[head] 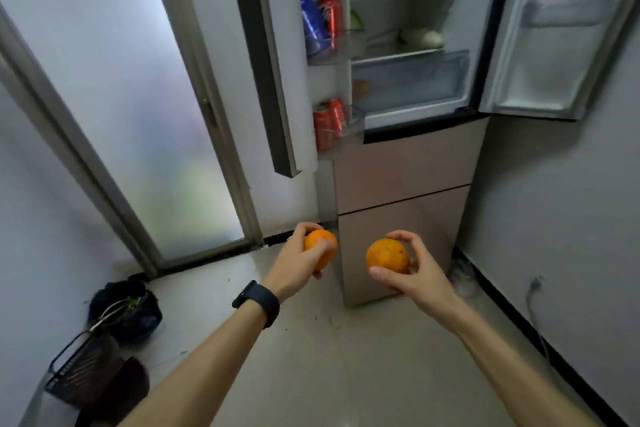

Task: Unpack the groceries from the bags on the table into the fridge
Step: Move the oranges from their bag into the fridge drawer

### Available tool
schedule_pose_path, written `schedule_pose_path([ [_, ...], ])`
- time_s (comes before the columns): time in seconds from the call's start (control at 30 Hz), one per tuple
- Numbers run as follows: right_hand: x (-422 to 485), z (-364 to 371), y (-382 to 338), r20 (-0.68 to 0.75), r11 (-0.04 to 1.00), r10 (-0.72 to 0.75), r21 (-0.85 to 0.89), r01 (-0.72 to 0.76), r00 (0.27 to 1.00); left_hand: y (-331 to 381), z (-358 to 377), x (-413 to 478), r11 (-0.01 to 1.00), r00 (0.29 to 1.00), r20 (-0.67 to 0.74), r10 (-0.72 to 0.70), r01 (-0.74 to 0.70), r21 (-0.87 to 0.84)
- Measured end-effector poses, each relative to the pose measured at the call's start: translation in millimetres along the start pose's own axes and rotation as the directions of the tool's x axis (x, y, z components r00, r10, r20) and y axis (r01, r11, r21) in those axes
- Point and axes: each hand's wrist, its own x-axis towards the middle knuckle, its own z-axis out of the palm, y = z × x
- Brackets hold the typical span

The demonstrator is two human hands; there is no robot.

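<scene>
1. Two oranges were in transit, one per hand: left hand (299,262) curled round the first orange (321,248), right hand (414,272) gripping the second orange (388,256) between thumb and fingers. Both were held low in front of the open fridge (401,170), well short of its shelves.
2. Risk: the right grip looked fingertip-only, so the lift to shelf height could drop the fruit to the floor (346,357). Round fruit might also roll off a flat shelf (394,54).
3. Labels: red cans (329,121) in the left door bore white markings, too blurred to read. No other writing was legible.
</scene>
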Motion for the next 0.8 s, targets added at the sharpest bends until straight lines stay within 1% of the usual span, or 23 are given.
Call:
schedule_pose_path([
  [0.17,68.3,-73.8,-16.0,-0.093,0.987,-0.096,-0.139,0.082,0.991,48.3,39.0,96.5,0.970,0.981,0.061,0.183,-0.191,0.153],
  [0.27,120.1,-114.9,-30.5,-0.125,0.966,-0.171,-0.215,0.142,0.977,74.7,57.6,160.6,0.921,0.947,0.068,0.313,-0.321,0.220],
  [0.33,157.9,-140.6,-41.7,-0.156,0.957,-0.214,-0.233,0.175,0.964,94.1,69.5,205.0,0.890,0.922,0.055,0.384,-0.385,0.243],
  [0.4,197.8,-166.8,-55.2,-0.187,0.950,-0.249,-0.238,0.202,0.950,116.0,79.5,249.7,0.873,0.904,0.042,0.426,-0.423,0.241],
  [0.57,290.1,-220.6,-92.6,-0.146,0.915,-0.298,-0.324,0.239,0.943,170.8,95.0,352.2,0.839,0.858,-0.004,0.513,-0.500,0.215],
  [0.8,396.7,-261.3,-138.0,-0.103,0.867,-0.371,-0.394,0.304,0.923,229.7,103.6,449.1,0.836,0.806,-0.228,0.546,-0.508,0.206],
])
